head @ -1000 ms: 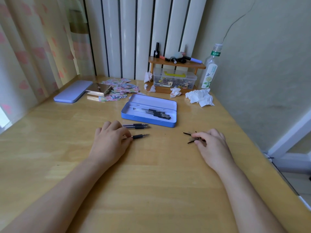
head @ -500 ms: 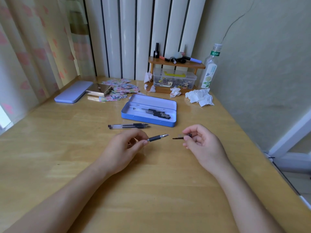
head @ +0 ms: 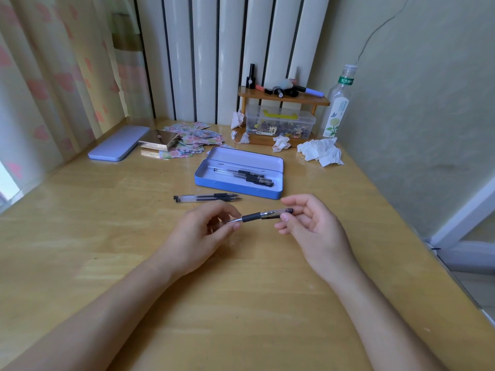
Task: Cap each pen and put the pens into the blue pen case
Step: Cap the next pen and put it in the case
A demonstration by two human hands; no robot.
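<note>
Bottle (head: pixel 338 103), back right by wall: green neck band w/ white Chinese chars, reads approx. "东方树叶", last char cut off at band edge. White body label has flower + butterfly pic, plus vertical small print, too tiny to read. No other legible text anywhere.

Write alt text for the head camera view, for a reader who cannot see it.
Two bare hands hold one black gel pen above a wooden table: the left hand grips its barrel, the right hand its cap. Beyond, an open blue pen case holds capped pens, and two uncapped pens lie beside it.
</note>
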